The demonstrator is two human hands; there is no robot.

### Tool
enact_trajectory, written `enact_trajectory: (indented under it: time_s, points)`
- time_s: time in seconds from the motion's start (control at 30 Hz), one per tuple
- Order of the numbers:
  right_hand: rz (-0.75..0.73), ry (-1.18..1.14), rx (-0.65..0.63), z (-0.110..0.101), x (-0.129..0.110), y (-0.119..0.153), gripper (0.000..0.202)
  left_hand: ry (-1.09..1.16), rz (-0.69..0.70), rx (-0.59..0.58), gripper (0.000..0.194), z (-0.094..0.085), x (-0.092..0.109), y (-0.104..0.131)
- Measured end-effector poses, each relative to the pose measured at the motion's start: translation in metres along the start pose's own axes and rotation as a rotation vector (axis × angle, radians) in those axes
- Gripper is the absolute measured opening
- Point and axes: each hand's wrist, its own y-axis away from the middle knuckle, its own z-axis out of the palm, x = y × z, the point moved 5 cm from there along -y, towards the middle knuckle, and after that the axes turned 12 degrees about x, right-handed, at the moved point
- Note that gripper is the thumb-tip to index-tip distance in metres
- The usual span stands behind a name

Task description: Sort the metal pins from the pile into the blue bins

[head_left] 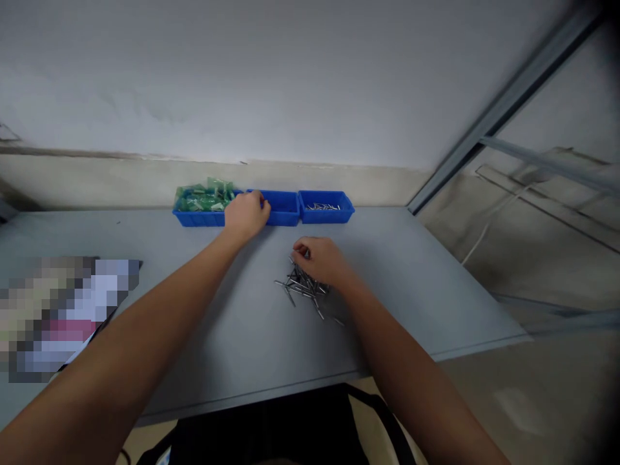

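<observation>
My left hand (247,213) is over the left end of the middle blue bin (283,218), its fingers curled downward. Whatever its fingertips hold, if anything, is hidden. Just above a loose pile of thin metal rods (305,284) is my right hand (317,256), with thumb and fingers pinched together. A rod end shows close to those fingertips, but I cannot tell whether it is gripped. The pile lies on the grey table, rods pointing in many directions.
A blue bin (201,219) with green plastic packets (203,197) stands at the left of the row. Another blue bin (327,216) on the right holds small metal pieces. Blurred-out flat items (72,316) lie at the table's left. A metal frame post (489,123) rises at the right.
</observation>
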Motion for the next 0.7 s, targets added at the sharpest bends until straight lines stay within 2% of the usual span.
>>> enact_trajectory:
  time_s: [0.1,0.2,0.43,0.6,0.7]
  points:
    - [-0.001,0.017,0.008,-0.003,0.001,-0.001,0.015,-0.016,-0.006,-0.03,0.021,0.005,0.002,-0.005]
    - [0.016,0.001,0.037,-0.007,0.002,-0.001,0.015,0.003,0.023,-0.037,0.023,0.001,0.006,0.002]
    - [0.033,-0.023,0.041,-0.005,0.004,-0.001,0.016,0.163,0.114,-0.019,0.016,-0.021,0.013,0.038]
    - [-0.016,-0.074,0.021,-0.003,0.002,-0.001,0.018,0.318,0.243,-0.153,0.015,-0.025,0.01,0.071]
    - [-0.059,-0.113,-0.048,-0.003,-0.001,0.0,0.017,0.365,0.305,-0.193,0.016,-0.024,0.004,0.088]
